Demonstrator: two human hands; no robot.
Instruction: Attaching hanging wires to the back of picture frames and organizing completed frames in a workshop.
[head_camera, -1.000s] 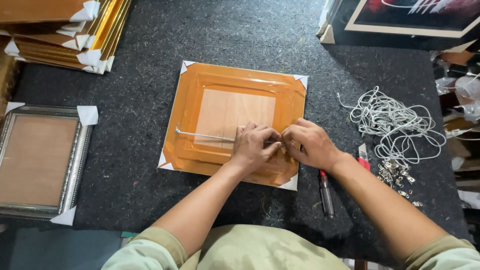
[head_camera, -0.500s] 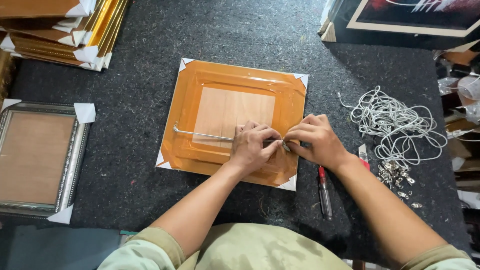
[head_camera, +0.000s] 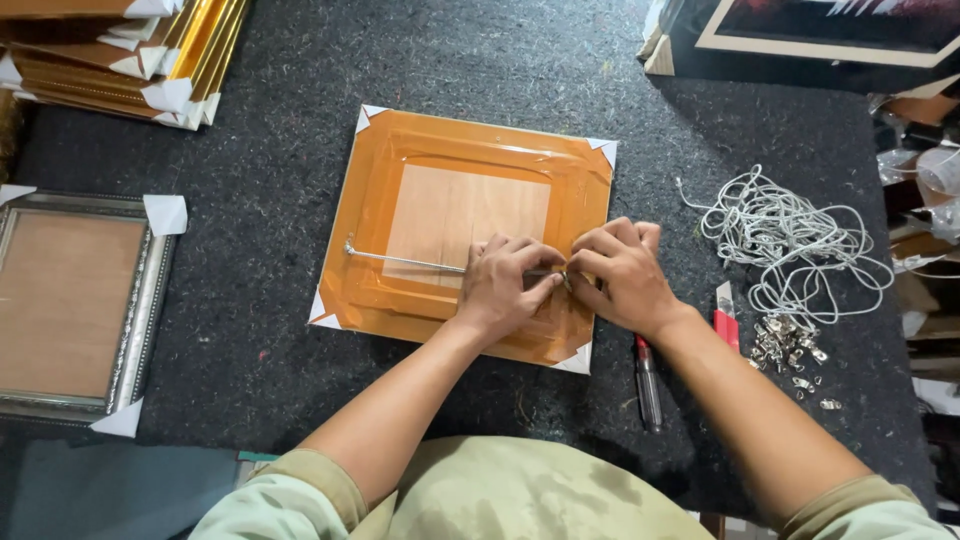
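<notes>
So the orange frame is lying face down mid-desk, keeping its back up for the cord. Both hands, left and right, are pinching that cord at the frame's right rail. Loose cord pile and clips are sitting right of the frame on dark felt; workshop clutter's around.

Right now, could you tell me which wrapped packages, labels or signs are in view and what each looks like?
Wrapped frame: centre of table, square, orange under clear film, white corner guards; both hands rest on it.
Stack of frames: top left, gold, white corner guards.
Silver frame: left edge, brown backing.
No labels, signs or screens show.
</notes>
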